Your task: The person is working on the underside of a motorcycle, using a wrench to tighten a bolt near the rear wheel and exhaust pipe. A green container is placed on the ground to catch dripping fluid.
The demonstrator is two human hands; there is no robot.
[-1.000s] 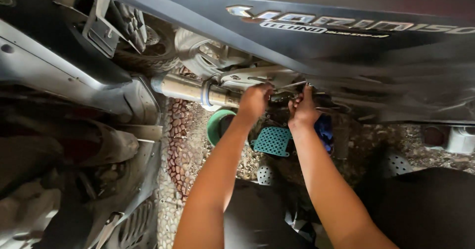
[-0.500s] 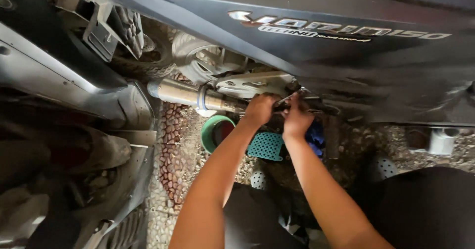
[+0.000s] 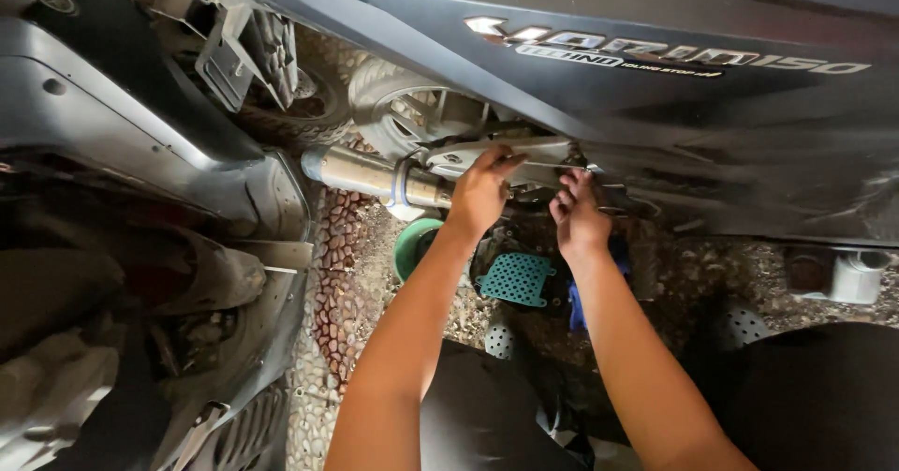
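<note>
Both bare forearms reach up from the dark lap. Since a moment ago the left hand (image 3: 479,193) has shifted onto the grey metal bracket (image 3: 501,155) above the silver exhaust pipe (image 3: 370,175), fingers curled against it. The right hand (image 3: 578,216) pinches something hidden under the dark scooter panel (image 3: 599,87), which blocks the view. A teal perforated tray (image 3: 517,278) lies on the pebbled floor (image 3: 337,284).

A green bowl (image 3: 409,243), a teal perforated tray (image 3: 517,278) and a white cup (image 3: 854,276) lie on pebbled ground (image 3: 361,274).
</note>
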